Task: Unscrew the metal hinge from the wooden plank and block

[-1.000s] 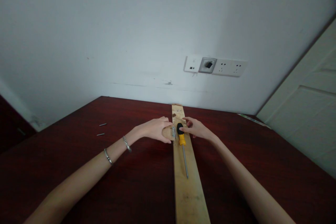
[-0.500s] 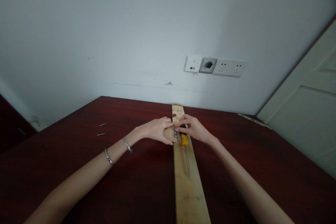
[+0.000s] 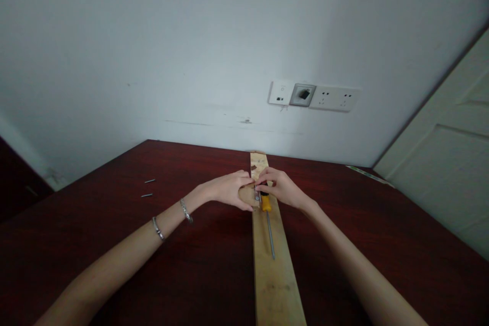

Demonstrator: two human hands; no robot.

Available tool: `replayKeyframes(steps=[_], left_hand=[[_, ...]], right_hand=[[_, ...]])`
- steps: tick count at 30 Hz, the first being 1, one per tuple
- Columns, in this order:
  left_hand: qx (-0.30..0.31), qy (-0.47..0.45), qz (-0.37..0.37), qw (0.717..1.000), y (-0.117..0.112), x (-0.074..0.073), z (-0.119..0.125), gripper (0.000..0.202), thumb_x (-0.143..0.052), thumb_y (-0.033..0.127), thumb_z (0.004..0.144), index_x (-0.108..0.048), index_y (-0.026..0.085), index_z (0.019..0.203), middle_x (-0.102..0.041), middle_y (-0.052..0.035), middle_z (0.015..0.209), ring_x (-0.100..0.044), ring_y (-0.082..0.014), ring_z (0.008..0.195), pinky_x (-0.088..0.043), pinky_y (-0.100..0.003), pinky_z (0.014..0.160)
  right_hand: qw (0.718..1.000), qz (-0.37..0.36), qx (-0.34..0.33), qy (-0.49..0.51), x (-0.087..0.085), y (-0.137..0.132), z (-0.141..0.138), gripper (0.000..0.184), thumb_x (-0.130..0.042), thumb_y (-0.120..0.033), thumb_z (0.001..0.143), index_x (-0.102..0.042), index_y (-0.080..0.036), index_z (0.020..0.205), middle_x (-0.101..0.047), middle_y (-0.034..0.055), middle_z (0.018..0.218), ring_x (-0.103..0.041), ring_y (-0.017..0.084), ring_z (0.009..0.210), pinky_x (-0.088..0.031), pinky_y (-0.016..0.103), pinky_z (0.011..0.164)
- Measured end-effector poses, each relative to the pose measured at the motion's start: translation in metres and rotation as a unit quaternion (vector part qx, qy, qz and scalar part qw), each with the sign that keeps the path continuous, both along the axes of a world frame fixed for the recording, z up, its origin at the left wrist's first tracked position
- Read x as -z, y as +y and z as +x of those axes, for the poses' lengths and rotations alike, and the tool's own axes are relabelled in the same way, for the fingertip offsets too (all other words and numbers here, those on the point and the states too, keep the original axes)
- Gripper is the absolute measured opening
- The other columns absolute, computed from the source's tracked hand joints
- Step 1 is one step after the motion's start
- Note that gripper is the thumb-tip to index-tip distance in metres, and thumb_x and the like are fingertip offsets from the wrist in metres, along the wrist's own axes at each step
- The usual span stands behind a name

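My left hand [image 3: 233,189] is wrapped round a tan, rounded block [image 3: 247,195], seemingly wood, over a long wooden board [image 3: 273,285]. A small metal plate [image 3: 257,197] with holes or screw heads sits along the block's right side. At the top of that plate my right hand [image 3: 280,186] pinches with thumb and forefinger; whatever is between the fingertips is too small to make out. Beneath the right hand a screwdriver [image 3: 266,204] with a yellow and black handle lies on the board, its shaft pointing towards me. Part of its handle is hidden by the fingers.
Two screws or nails [image 3: 147,195] lie on the dark red table [image 3: 183,275] to the left. Behind it rises a white wall [image 3: 191,51] with a row of sockets [image 3: 332,98]. A flat strip [image 3: 370,176] lies at the right rear edge, near a white door [image 3: 454,163].
The screwdriver has shifted slightly left on the board, closer to the block. The block and metal plate have moved a touch to the right; both hands keep nearly the same pose.
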State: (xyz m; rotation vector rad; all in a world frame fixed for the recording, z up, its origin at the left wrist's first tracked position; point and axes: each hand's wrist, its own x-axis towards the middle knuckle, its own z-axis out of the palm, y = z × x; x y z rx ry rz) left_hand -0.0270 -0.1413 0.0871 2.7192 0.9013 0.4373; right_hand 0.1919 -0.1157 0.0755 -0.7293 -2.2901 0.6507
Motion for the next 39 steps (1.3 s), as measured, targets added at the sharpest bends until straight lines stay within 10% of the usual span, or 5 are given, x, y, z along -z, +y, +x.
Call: replayKeyframes(steps=[39], left_hand=[[-0.018, -0.005, 0.011, 1.0, -0.003, -0.006, 0.0, 0.072, -0.072, 0.054, 0.068, -0.052, 0.016, 0.126, -0.051, -0.0092, 0.109, -0.052, -0.0232, 0.099, -0.044, -0.033, 0.086]], right_hand=[[0.998, -0.007, 0.02, 0.057, -0.023, -0.012, 0.0, 0.014, -0.063, -0.034, 0.082, -0.068, -0.021, 0.082, -0.063, 0.0042, 0.088, -0.059, 0.015, 0.079, -0.048, 0.027, 0.066]])
